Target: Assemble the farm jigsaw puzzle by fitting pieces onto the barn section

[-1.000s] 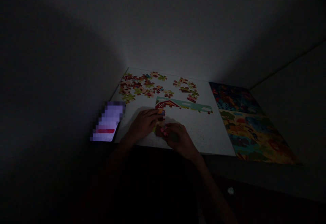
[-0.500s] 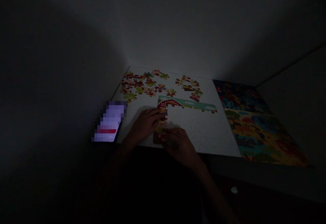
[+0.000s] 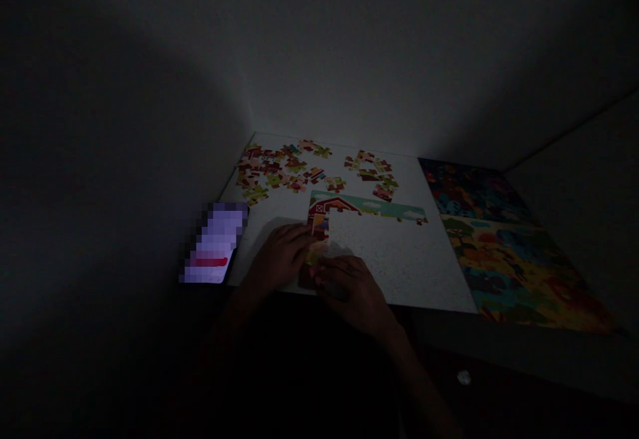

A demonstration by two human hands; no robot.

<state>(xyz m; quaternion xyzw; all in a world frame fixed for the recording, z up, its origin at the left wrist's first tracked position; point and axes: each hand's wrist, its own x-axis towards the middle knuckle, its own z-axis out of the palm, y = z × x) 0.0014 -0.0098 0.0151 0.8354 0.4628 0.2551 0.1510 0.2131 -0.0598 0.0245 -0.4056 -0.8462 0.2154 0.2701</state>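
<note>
A partly joined jigsaw puzzle point(image 3: 372, 206) lies on the white tabletop, with a red barn at its upper left, a sky strip along the top and a column running down its left side. My left hand point(image 3: 282, 253) lies flat against that left column, fingers stretched out and touching its edge. At the lower end of the column, my right hand point(image 3: 352, 286) has its fingers pinched together on a small pinkish puzzle piece point(image 3: 315, 273). The fingers cover most of this piece, and the light is dim.
Loose puzzle pieces point(image 3: 272, 169) spread over the table's back left, with a smaller cluster point(image 3: 383, 191) behind the puzzle. A lit phone point(image 3: 214, 243) stands at the left edge. Colourful picture sheets point(image 3: 514, 266) lie on the right. A small pale object point(image 3: 464, 378) is below the table.
My left hand has slid slightly down the left column, showing more of it. My right fingers have drawn closer round the piece at the lower end. The view has shifted a little.
</note>
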